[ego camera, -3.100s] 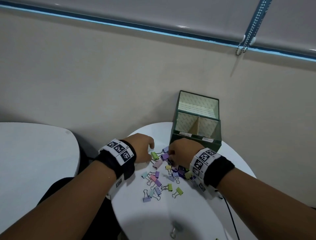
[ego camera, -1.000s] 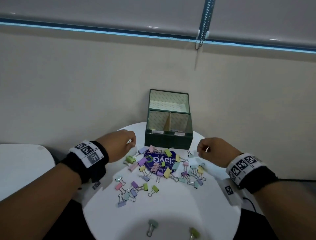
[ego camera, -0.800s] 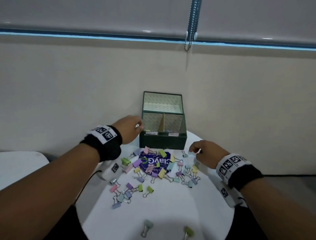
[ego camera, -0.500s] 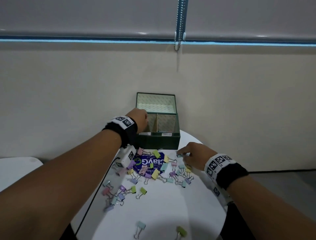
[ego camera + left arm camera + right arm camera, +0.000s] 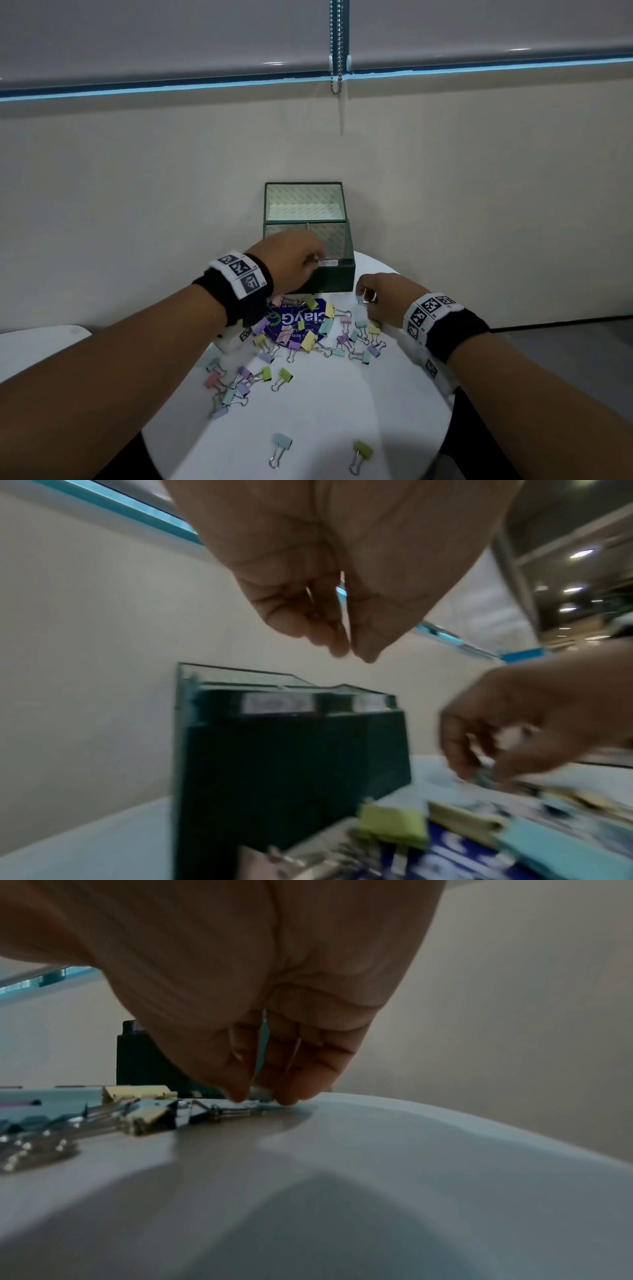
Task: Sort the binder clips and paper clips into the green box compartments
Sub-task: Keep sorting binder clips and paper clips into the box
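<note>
The green box stands open at the table's far edge, lid against the wall, a divider splitting it in two. My left hand hovers over its front left rim with fingertips pinched together; a small silvery glint, seemingly a paper clip, shows there in the head view. My right hand is down at the right edge of the heap of pastel binder clips, and its thumb and fingers pinch a pale blue binder clip lying on the table.
The round white table also bears a blue printed card under the heap. Two stray binder clips lie near the front edge. Another white table is at the left. A blind cord hangs above.
My left hand has risen from the table's left side to the box's front rim. My right hand has dropped to the heap's right edge and pinched a clip.
</note>
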`<act>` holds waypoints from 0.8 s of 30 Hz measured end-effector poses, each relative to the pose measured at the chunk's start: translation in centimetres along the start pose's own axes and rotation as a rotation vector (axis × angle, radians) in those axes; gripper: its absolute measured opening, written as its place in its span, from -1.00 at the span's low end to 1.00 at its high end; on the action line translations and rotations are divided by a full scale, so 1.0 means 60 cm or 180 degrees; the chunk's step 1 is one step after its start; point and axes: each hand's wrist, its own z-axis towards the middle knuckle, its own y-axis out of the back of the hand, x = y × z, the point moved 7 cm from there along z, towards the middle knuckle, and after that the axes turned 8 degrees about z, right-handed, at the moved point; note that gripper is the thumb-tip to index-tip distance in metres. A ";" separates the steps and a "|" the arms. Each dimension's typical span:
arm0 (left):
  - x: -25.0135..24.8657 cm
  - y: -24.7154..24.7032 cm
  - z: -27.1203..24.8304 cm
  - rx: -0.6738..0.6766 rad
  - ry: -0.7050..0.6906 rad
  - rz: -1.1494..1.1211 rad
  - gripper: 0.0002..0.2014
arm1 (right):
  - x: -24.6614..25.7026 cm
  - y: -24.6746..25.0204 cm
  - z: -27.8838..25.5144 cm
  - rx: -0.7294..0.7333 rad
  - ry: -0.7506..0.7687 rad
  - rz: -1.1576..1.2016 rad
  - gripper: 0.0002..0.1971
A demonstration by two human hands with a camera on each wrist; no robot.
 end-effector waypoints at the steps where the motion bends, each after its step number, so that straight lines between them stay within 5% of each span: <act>1: -0.029 -0.013 -0.005 0.0209 -0.0264 0.0059 -0.76 | -0.001 0.002 0.001 -0.0050 -0.0015 0.0039 -0.65; 5: -0.107 -0.089 -0.002 0.0823 -0.1010 0.0779 -0.71 | 0.002 0.010 0.002 -0.0205 0.0041 -0.0095 -0.79; 9: -0.118 -0.125 0.012 0.0888 -0.0948 0.1007 -0.78 | 0.003 0.001 0.000 -0.0040 -0.0017 -0.0115 -0.70; 18: -0.080 -0.104 0.015 0.1074 -0.0443 -0.0088 -0.84 | 0.005 -0.022 -0.009 0.0310 0.0208 0.0028 -0.83; 24: -0.085 -0.094 0.011 0.1073 -0.0117 -0.1060 -0.83 | -0.002 0.009 -0.009 -0.0364 0.0187 0.0423 -0.84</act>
